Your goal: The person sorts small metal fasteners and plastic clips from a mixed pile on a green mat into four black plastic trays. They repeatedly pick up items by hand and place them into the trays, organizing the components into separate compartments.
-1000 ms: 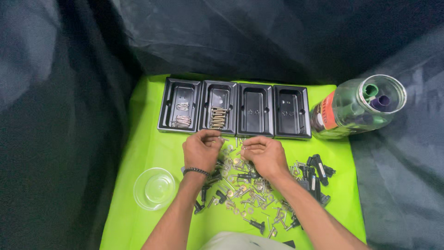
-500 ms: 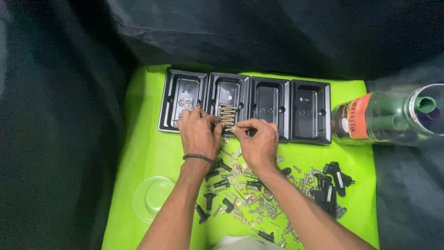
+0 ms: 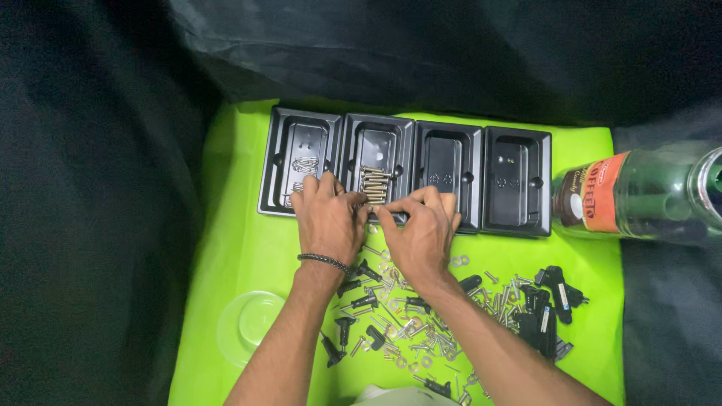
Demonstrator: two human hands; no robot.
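Dark drape | green mat (image 3: pixel 241 263) | black trays (image 3: pixel 451 173) | scattered screws (image 3: pixel 406 331)

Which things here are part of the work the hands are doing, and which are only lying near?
In the work:
left hand
right hand
black trays
brass screws
loose hardware pile

Lying about:
glass jar on its side
clear lid
dark cloth

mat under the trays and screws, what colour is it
Bright lime green mat; the head view shows it best, under the black trays.
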